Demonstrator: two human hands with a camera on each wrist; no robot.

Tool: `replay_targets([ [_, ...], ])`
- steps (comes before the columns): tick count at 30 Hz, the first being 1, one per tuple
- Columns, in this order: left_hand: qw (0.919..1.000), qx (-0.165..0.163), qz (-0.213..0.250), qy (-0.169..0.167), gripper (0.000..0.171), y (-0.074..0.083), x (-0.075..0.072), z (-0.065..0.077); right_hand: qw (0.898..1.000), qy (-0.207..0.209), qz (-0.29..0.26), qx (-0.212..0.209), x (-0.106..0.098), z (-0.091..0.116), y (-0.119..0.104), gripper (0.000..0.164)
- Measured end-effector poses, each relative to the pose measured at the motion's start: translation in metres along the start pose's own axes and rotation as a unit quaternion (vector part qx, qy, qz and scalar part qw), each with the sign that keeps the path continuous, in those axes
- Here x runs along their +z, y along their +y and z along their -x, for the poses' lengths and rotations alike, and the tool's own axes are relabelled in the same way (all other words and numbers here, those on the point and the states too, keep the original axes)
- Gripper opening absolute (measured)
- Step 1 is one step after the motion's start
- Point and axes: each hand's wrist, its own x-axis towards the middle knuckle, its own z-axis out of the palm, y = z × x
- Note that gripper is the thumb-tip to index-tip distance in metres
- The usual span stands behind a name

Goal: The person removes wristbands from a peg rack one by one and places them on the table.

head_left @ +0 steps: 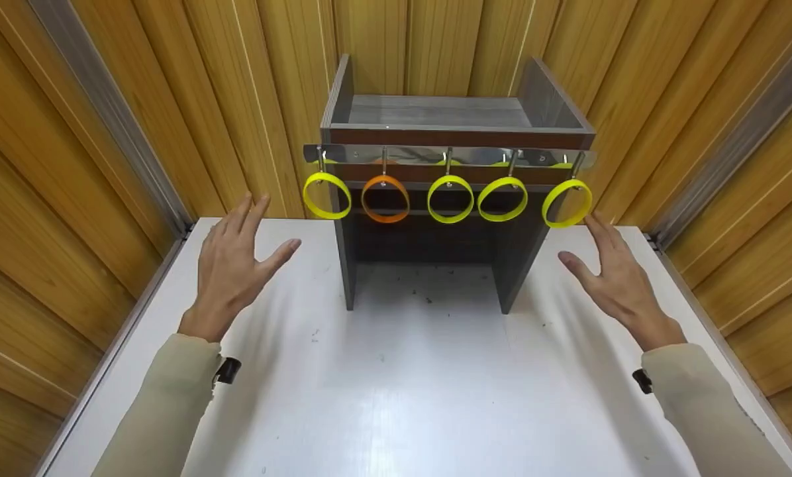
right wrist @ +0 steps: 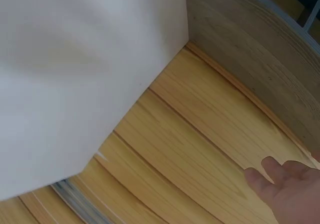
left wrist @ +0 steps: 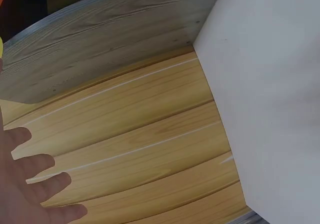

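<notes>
Several rings hang in a row from hooks on a shiny metal strip (head_left: 416,156) fixed to a grey shelf unit (head_left: 347,252). The leftmost yellow ring (head_left: 328,216) hangs beside an orange ring (head_left: 387,219); the others, including the far right yellow ring (head_left: 559,225), are yellow too. To the left of the unit, my left hand (head_left: 230,265) is raised above the table with fingers extended and holds nothing. My right hand (head_left: 618,281) is on the other side, thumb spread, also holding nothing. Its fingertips appear close to the far right ring; contact cannot be made out.
A white table (head_left: 396,397) carries the unit, with small dark specks scattered on it. Wood-patterned panels (head_left: 217,99) enclose the sides and back, with metal posts (head_left: 114,99) at the corners. The unit's upper tray (head_left: 436,110) has raised side boards.
</notes>
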Motion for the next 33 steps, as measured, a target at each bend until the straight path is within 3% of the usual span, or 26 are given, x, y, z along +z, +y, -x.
replay_targets([
  [6,0.9969,-0.020,0.072,0.025,0.077,0.015,-0.002,-0.003,0.998,0.001,-0.057,0.020,0.009,-0.002,-0.002,0.083],
  [12,0.9867,-0.032,0.149,0.056,0.068,0.026,-0.003,-0.008,0.993,0.014,-0.114,0.001,0.020,-0.005,-0.001,0.076],
  [22,0.9556,-0.027,0.280,0.088,0.055,0.039,0.000,-0.013,0.984,0.028,-0.178,-0.006,0.034,-0.008,-0.001,0.062],
  [33,0.9199,-0.039,0.376,0.103,0.045,0.052,0.003,-0.020,0.973,0.030,-0.226,0.036,0.043,-0.002,0.002,0.055],
])
